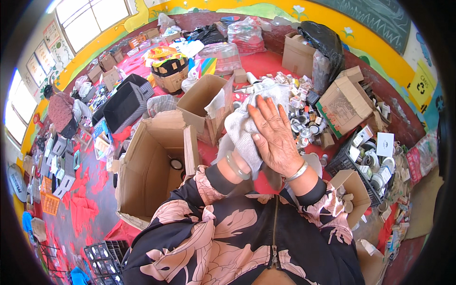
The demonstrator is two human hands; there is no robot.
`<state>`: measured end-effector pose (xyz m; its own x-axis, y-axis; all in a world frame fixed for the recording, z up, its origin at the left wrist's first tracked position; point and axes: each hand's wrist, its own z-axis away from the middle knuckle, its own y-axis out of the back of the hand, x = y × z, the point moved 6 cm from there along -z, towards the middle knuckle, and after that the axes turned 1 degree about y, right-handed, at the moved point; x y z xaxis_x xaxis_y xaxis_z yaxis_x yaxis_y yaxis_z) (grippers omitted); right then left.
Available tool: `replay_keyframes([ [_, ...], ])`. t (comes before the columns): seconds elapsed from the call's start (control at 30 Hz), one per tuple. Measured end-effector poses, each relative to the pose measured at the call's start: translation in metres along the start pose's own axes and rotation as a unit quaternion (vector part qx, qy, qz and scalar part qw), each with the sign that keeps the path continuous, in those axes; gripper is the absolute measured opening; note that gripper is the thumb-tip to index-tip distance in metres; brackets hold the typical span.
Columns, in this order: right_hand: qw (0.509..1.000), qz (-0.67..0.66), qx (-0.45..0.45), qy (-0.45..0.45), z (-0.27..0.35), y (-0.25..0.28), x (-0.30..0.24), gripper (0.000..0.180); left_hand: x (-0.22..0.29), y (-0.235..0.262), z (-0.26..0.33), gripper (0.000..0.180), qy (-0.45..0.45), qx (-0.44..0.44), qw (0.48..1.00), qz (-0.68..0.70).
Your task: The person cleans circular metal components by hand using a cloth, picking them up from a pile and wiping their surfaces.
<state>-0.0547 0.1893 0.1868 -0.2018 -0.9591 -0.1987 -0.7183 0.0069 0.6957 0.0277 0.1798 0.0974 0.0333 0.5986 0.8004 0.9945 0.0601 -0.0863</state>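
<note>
A pale grey-white cloth (240,126) is up in front of my chest, draped over my left hand. Of that arm I see the wrist (225,172) with a pale bangle; the cloth hides the fingers. Flat against the cloth's right side lies my right hand (275,135), its fingers stretched out and a silver bangle on the wrist. Just left of my arms stands a tall open carton (142,166) with a few round things at its bottom. Another open carton (202,102) stands beyond it.
Small boxes and round tins (304,121) are heaped beyond my right hand. A black crate (349,159) of jars and boxes stands at right, near a tipped carton (344,104). Black bins (126,107) lie at left. A person (61,109) bends over items at far left.
</note>
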Motion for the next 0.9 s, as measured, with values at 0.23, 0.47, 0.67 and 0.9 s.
replay_keyframes([
  [0.23,0.999,0.01,0.005,-0.047,0.009,-0.002,0.029,0.048,-0.011,-0.015,-0.022,0.048,0.09,0.077,0.895,0.43],
  [0.47,0.995,-0.026,-0.091,0.007,0.032,-0.024,0.03,0.052,-0.066,0.011,0.015,0.057,0.085,-0.096,0.991,-0.031],
  [0.67,0.997,-0.01,-0.072,-0.005,0.018,-0.025,0.039,0.055,-0.067,0.0,0.0,0.061,0.066,-0.059,0.996,0.028],
  [0.9,0.987,0.032,0.09,-0.129,0.031,-0.025,0.068,0.047,-0.042,-0.023,-0.029,0.052,0.181,0.185,0.858,0.444],
])
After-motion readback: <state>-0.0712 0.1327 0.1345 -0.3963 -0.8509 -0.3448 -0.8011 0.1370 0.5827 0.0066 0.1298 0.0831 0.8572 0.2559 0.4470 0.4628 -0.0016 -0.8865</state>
